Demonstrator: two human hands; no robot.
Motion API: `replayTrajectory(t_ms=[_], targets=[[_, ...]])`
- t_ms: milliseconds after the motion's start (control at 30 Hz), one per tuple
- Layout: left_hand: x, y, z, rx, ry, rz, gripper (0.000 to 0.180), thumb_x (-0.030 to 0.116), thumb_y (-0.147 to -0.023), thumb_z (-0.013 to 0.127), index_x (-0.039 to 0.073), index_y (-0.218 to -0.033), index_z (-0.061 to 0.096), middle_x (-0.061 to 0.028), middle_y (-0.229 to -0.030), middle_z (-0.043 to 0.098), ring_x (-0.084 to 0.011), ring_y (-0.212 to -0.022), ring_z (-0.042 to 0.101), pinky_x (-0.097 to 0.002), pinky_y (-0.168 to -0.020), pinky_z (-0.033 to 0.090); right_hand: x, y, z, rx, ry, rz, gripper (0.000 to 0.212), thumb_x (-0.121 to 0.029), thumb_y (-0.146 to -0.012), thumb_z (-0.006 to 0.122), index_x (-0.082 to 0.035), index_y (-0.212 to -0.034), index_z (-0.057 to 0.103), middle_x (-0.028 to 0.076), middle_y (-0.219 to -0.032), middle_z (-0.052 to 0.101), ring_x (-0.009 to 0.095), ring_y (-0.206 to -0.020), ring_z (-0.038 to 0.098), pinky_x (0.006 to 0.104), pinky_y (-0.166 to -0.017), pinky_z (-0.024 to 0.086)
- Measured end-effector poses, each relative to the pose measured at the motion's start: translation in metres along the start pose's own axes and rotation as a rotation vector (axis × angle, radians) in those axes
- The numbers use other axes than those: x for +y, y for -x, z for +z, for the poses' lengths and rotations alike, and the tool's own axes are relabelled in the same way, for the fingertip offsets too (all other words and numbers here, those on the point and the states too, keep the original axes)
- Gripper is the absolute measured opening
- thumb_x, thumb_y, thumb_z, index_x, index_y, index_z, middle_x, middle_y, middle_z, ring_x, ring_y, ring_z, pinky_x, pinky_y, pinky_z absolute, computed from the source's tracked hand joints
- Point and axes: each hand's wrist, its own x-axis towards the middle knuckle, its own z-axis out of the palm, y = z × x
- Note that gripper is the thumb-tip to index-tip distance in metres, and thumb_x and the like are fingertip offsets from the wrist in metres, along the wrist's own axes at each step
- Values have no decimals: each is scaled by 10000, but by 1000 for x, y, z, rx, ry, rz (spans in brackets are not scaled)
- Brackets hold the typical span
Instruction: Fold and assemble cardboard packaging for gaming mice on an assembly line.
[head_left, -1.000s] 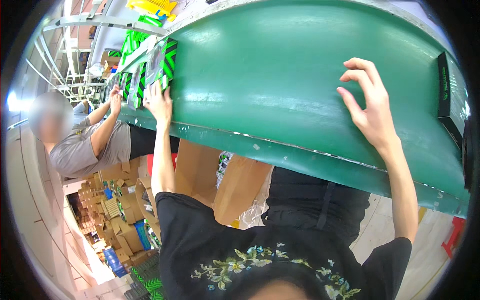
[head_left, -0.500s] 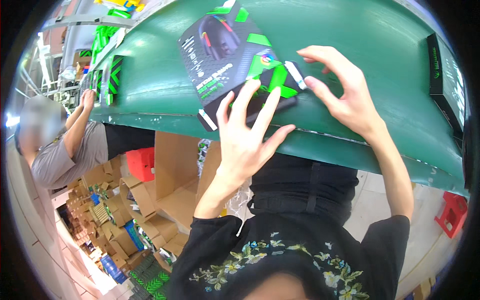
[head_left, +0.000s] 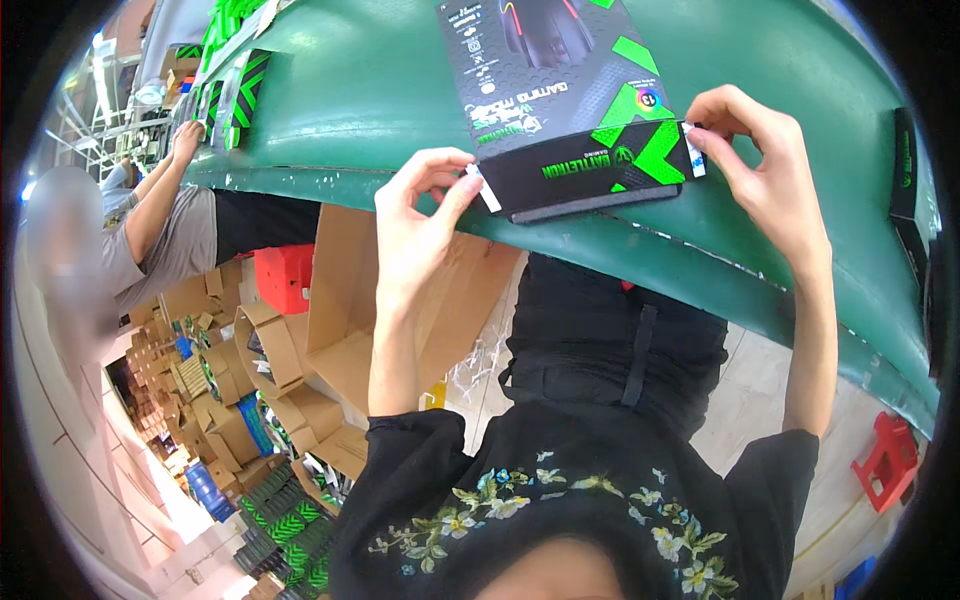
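Note:
A black and green mouse box (head_left: 560, 95) lies on the green table in front of me, with a mouse pictured on its top. Its dark end panel (head_left: 590, 165) faces me, and a dark strip runs along the lower edge. At the panel's left end a white-edged side flap (head_left: 486, 190) sticks out, pinched between thumb and fingers of my left hand (head_left: 425, 205). My right hand (head_left: 755, 155) pinches the matching white-marked flap (head_left: 696, 155) at the right end. Whatever is inside the box is hidden.
Another dark box (head_left: 905, 185) stands at the table's right side. Black and green boxes (head_left: 240, 100) are at the far left, near a co-worker in a grey shirt (head_left: 175, 245). Open cartons (head_left: 345, 290) and a red stool (head_left: 285, 280) are on the floor left; another red stool (head_left: 885, 465) is right.
The box has turned so its end squarely faces me and appears farther up and right. My left hand has gone from lying across the box to its left flap; my right thumb and fingers have closed.

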Motion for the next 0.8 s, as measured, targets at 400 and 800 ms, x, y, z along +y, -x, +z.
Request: replayTrajectory(t_ms=[400, 800], targets=[[14, -35, -35, -208, -337, 187, 125, 39, -834, 719, 1, -927, 646, -48, -802, 704, -97, -718, 642, -242, -650, 438, -8, 4, 10, -103, -108, 1, 128, 23, -812, 639, 26, -875, 528, 138, -685, 549, 253, -611, 543, 338, -612, 453], [24, -48, -44, -378, -373, -8, 141, 14, -842, 712, 5, -915, 592, -4, -829, 636, -85, -782, 614, -239, -775, 476, -18, 3, 8, -164, -206, 126, 127, 80, -789, 617, 19, -832, 514, 123, -750, 584, 226, -711, 587, 314, -678, 473]])
